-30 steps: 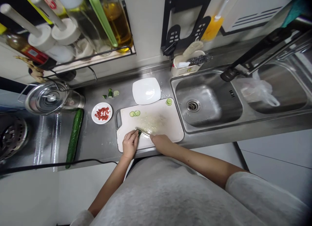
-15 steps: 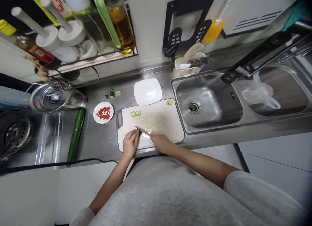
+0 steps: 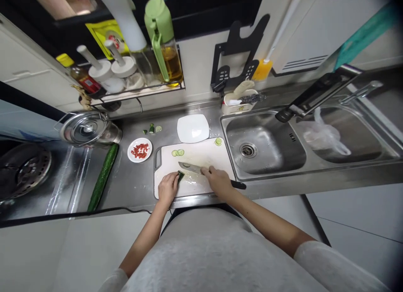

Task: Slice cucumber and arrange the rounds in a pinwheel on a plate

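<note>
On the grey metal counter (image 3: 124, 176), I see a white rectangular cutting board (image 3: 166, 162) beneath both hands.
The right hand (image 3: 220, 183) grips a black-handled metal knife (image 3: 195, 169); the left hand (image 3: 167, 189) pinches a short dark-green cucumber piece (image 3: 181, 175) on the board, near the blade, though I can't tell whether they touch. Thin pale-green cucumber slices (image 3: 180, 152) lie toward the far edge.
</note>
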The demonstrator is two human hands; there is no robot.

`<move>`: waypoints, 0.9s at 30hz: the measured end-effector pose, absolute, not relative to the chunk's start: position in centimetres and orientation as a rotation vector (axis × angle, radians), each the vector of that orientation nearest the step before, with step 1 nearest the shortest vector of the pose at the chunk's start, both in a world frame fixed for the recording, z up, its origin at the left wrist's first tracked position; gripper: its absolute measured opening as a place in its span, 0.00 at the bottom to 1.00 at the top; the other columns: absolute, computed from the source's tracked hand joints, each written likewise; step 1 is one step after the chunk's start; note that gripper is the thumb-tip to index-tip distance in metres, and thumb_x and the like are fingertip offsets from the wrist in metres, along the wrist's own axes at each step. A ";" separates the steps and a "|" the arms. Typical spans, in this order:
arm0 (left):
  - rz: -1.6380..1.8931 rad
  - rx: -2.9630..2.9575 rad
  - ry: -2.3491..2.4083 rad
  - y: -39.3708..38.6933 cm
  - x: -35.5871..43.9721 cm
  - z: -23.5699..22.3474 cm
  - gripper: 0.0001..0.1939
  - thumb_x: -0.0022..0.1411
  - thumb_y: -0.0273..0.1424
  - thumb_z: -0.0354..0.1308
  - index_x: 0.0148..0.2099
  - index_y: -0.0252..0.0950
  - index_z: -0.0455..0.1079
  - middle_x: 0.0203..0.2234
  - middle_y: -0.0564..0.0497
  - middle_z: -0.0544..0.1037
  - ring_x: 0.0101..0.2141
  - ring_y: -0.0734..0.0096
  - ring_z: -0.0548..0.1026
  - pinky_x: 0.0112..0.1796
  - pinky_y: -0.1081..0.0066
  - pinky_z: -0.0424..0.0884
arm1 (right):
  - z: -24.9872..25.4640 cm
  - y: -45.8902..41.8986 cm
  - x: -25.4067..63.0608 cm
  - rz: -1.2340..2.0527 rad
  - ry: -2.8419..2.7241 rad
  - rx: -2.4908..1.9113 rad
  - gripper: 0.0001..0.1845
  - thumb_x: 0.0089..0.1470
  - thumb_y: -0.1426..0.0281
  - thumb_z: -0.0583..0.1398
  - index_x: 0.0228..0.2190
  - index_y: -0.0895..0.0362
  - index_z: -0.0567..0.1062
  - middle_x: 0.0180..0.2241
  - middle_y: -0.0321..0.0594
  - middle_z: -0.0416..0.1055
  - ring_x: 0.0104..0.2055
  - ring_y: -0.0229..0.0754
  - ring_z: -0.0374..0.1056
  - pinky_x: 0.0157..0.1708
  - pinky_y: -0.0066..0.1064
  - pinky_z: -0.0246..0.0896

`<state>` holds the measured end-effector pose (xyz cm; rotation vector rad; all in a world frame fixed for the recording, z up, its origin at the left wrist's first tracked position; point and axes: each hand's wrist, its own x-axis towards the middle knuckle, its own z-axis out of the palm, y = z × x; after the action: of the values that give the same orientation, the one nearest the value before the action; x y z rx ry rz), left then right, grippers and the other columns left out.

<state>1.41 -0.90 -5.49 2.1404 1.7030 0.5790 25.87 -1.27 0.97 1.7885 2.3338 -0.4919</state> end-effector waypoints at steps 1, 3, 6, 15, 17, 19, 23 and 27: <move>0.581 2.107 1.711 -0.9 1.4 -5.3 0.15 0.67 0.37 0.48 0.48 0.41 0.73 0.42 0.48 0.79 0.43 0.65 0.75 0.47 0.65 0.69 | 0.9 -1.4 26.3 -0.400 2.363 1.818 0.25 0.61 0.76 0.46 0.57 0.52 0.64 0.44 0.48 0.69 0.35 0.41 0.67 0.35 0.32 0.54; 0.633 2.004 1.726 -0.7 1.6 -4.8 0.16 0.67 0.38 0.47 0.47 0.40 0.74 0.42 0.48 0.78 0.45 0.64 0.74 0.48 0.64 0.69 | 0.7 -1.9 27.0 -0.242 2.405 1.873 0.25 0.62 0.75 0.46 0.57 0.50 0.64 0.46 0.48 0.68 0.35 0.41 0.65 0.35 0.32 0.51; 0.787 1.738 1.758 -0.3 2.2 -3.7 0.18 0.66 0.41 0.46 0.47 0.38 0.73 0.43 0.46 0.78 0.44 0.65 0.74 0.45 0.66 0.70 | 0.3 -2.5 27.7 -0.082 2.447 1.925 0.24 0.63 0.74 0.46 0.56 0.48 0.65 0.49 0.47 0.67 0.35 0.40 0.63 0.35 0.33 0.49; 0.635 1.640 1.733 1.5 5.9 -0.1 0.23 0.48 0.42 0.65 0.46 0.40 0.72 0.30 0.53 0.75 0.32 0.72 0.71 0.35 0.72 0.66 | 0.5 -3.6 27.7 -0.061 2.475 1.961 0.22 0.62 0.72 0.46 0.55 0.50 0.67 0.50 0.47 0.66 0.35 0.40 0.61 0.35 0.32 0.47; 0.603 1.626 1.741 1.8 6.2 -0.2 0.23 0.47 0.40 0.65 0.46 0.40 0.72 0.27 0.55 0.73 0.29 0.73 0.69 0.32 0.73 0.64 | 0.6 -3.8 27.8 -0.057 2.479 1.953 0.22 0.62 0.73 0.46 0.55 0.50 0.67 0.50 0.46 0.66 0.35 0.40 0.61 0.35 0.32 0.47; 0.587 1.574 1.726 2.1 6.3 -0.6 0.22 0.47 0.39 0.65 0.45 0.39 0.72 0.25 0.57 0.71 0.26 0.75 0.68 0.30 0.74 0.62 | 0.5 -4.1 28.0 -0.038 2.485 1.946 0.22 0.62 0.73 0.46 0.54 0.50 0.67 0.50 0.46 0.67 0.35 0.39 0.61 0.35 0.32 0.47; 0.589 1.411 1.650 2.7 6.5 -2.0 0.15 0.47 0.35 0.64 0.39 0.38 0.72 0.20 0.58 0.69 0.22 0.77 0.67 0.28 0.76 0.62 | 0.0 -4.7 28.5 -0.001 2.501 1.937 0.21 0.63 0.73 0.46 0.53 0.50 0.68 0.49 0.45 0.68 0.34 0.39 0.61 0.34 0.32 0.47; 0.692 1.239 1.535 3.6 7.1 -3.3 0.12 0.46 0.34 0.64 0.35 0.36 0.70 0.19 0.58 0.70 0.20 0.78 0.67 0.27 0.76 0.63 | -0.6 -5.2 28.8 0.020 2.529 1.921 0.20 0.62 0.74 0.48 0.52 0.51 0.70 0.47 0.45 0.68 0.33 0.38 0.61 0.33 0.32 0.46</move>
<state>7.09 3.56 -3.34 1.2391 1.5353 0.6920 28.82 -5.18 -0.62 1.9208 2.5289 0.0196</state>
